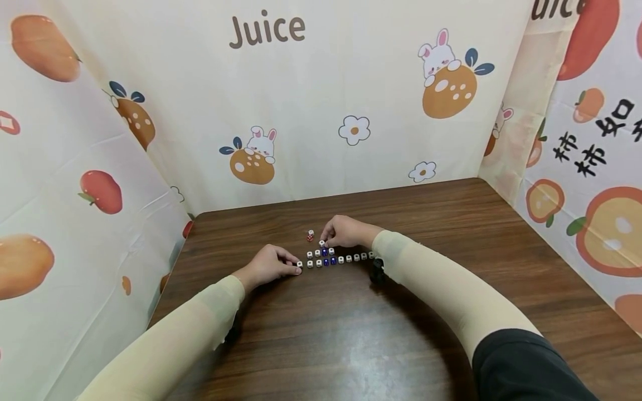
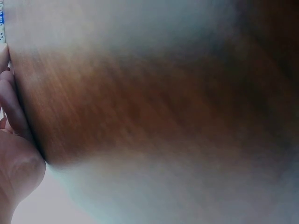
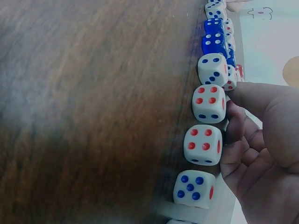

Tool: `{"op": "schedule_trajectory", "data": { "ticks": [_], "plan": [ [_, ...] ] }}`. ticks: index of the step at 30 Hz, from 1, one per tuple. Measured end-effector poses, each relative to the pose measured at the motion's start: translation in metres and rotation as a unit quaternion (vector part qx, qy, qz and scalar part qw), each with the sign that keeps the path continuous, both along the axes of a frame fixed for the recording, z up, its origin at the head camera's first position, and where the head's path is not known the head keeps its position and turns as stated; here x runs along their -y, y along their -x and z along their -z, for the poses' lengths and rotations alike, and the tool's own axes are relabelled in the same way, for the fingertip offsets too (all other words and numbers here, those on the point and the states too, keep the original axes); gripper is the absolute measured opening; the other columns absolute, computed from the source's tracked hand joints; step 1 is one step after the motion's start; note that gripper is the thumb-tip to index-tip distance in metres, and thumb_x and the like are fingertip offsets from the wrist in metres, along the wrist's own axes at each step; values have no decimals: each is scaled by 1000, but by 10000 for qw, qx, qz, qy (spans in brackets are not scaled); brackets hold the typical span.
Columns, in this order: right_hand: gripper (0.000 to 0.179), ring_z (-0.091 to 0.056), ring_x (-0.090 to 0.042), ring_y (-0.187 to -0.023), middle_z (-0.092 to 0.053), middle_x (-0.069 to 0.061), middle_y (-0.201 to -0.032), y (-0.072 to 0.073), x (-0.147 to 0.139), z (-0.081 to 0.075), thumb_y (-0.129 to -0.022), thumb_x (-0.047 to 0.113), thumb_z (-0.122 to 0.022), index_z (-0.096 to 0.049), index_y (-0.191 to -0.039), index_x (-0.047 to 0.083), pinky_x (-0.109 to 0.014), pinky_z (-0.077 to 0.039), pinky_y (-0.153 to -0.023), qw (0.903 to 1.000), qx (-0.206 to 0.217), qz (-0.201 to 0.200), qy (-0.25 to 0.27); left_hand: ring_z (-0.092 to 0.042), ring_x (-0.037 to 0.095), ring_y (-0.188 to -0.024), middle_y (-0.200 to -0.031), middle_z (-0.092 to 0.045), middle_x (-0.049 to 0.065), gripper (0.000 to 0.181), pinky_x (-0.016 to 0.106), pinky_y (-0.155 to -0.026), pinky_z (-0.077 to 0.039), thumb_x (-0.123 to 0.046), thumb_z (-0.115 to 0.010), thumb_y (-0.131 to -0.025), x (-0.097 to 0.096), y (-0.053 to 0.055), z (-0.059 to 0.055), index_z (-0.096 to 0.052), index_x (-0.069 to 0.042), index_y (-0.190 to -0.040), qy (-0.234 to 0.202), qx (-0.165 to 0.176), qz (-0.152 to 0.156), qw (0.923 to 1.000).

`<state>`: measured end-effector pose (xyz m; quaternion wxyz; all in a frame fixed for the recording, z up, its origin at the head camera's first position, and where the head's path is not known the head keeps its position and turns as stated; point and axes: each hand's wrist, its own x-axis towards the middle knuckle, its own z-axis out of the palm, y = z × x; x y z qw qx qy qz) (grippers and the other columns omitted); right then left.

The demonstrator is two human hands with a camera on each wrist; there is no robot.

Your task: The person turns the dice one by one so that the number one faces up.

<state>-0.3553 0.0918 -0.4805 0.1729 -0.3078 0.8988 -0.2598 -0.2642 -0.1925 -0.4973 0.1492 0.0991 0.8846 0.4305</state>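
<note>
On the wooden tabletop a front row of dice runs left to right, mostly white dice with two blue dice among them. My left hand pinches the white die at the row's left end between thumb and fingers. Behind lies a shorter second row with a blue die between white ones. My right hand reaches over from the right and pinches a white die just behind that blue one. In the right wrist view, its palm and fingers hang behind the front row, fingertips partly hidden.
A red die and a white die stand close together behind the rows. Fruit-printed cloth walls the table's back and both sides. The right forearm passes over the table near the front row's right end.
</note>
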Motion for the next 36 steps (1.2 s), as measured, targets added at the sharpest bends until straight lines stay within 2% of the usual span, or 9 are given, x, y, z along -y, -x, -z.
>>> {"op": "schedule_trajectory", "data": {
  "ticks": [7,14,21,27,36],
  "plan": [
    [11,-70,-9,-89,-84,2,-102,-1,-1,0,-106,18,-81,-88,-113,13,-29,-60,-86,9998,-99,153,107,-62,6,-68,-82,-74,-7,23,23,-62,-54,-20,-99,-90,2,0,-1,-91,-8,-108,45,-18,-31,10000],
    [12,-69,-9,-83,-84,2,-97,-2,-5,3,-103,17,-83,-89,-113,12,-27,-58,-80,9994,-62,203,260,-62,6,-71,-84,-74,-7,22,24,-64,-54,-21,-99,-90,0,0,-1,-91,-11,-108,91,-7,7,10000],
    [11,-67,-8,-82,-84,3,-95,-4,-10,4,-103,18,-84,-90,-111,13,-27,-57,-79,9993,-136,266,203,-62,5,-75,-84,-74,-8,21,23,-66,-53,-23,-98,-91,-5,3,1,-92,-12,-108,155,-87,176,9997],
    [12,-69,-9,-86,-85,3,-99,-4,-9,3,-104,20,-83,-90,-110,14,-29,-59,-83,9991,-232,258,236,-63,6,-73,-84,-73,-8,19,23,-66,-54,-22,-98,-92,-4,2,-1,-92,-13,-107,179,5,72,9998],
    [12,-65,-9,-79,-83,5,-90,-1,-23,4,-103,26,-85,-91,-103,16,-27,-55,-75,9976,-162,533,419,-63,7,-78,-85,-74,-7,19,24,-69,-54,-22,-98,-92,3,-3,-2,-92,-13,-107,182,7,-13,9998]
  ]
}}
